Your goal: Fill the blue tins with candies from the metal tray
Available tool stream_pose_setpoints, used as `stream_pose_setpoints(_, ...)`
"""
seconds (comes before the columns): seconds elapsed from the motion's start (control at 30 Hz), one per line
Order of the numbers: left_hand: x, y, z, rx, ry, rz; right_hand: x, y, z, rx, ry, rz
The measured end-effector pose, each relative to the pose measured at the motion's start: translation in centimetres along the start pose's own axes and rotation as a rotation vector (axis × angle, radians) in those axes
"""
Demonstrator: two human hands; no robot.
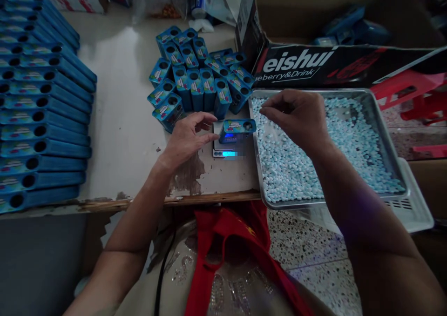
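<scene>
A blue candy box [239, 126] with a round hole in its top and a "CARAMELO" label stands on a small digital scale [217, 147] with a lit display. My left hand [188, 134] is just left of the box, thumb and fingers apart; whether a fingertip touches it I cannot tell. Over the left part of a metal tray [387, 144] is my right hand [296, 116], thumb and fingers pinched together. What lies in the pinch is hidden or too small to name. Small pale blue and white candies [293, 176] cover much of the tray.
Several similar boxes [197, 85] cluster behind the scale. Long rows of blue boxes [45, 130] line the table's left side. A black cardboard carton [349, 64] rises behind the tray, beside red plastic stools [412, 90]. A white crate [415, 204] sits under the tray.
</scene>
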State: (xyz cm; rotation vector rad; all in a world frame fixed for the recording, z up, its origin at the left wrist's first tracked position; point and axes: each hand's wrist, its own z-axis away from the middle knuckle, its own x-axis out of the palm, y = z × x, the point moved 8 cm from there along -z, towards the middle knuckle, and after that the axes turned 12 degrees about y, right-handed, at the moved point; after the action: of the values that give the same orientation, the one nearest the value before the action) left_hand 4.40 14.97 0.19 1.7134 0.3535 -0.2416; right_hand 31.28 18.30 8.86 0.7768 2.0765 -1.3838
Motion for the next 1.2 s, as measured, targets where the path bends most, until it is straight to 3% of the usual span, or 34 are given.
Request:
stream_pose_setpoints(0.17, 0.4, 0.1, 0.1, 0.004, -0.025, -0.04, 1.7, 1.2, -3.2, -0.093, 0.032, 0.076)
stream_pose_setpoints(0.33, 0.5, 0.7, 0.2, 0.007, -0.046, -0.125, 5.8, 1.8, -6.7, -0.242, -0.095, 0.21)
stream_pose_setpoints(0.5, 1.1, 1.8, 0.1, 0.076, -0.041, -0.154, 7.9, 3.8, -8.1, -0.197, -0.257, 0.357)
stream_pose_setpoints(0.63, 2.5, 2.9, -0.3, 0.184, -0.026, -0.175, 8.3, 4.1, -8.2, -0.133, -0.239, 0.31)
stream_pose_setpoints(0.8, 5.6, 3.6, -1.1, 0.273, -0.029, -0.298, 8.6, 2.9, -8.4, -0.157, -0.137, 0.298)
stream_pose_setpoints(0.93, 7.2, 4.0, -0.8, 0.267, -0.07, -0.341, 5.2, 0.8, -7.1, -0.134, -0.079, 0.352)
stream_pose_setpoints(1.0, 6.3, 4.4, 0.0, 0.275, -0.05, -0.349, 2.9, -0.8, -5.3, -0.164, -0.081, 0.358)
stream_pose_setpoints(1.07, 4.0, 4.5, 1.2, 0.27, -0.018, -0.361, 1.6, -2.2, -3.1, -0.214, -0.134, 0.335)
stream_pose_setpoints(1.2, -3.8, 2.7, 4.7, 0.138, 0.07, -0.435, 2.8, -3.0, 1.6, -0.275, -0.301, 0.244)
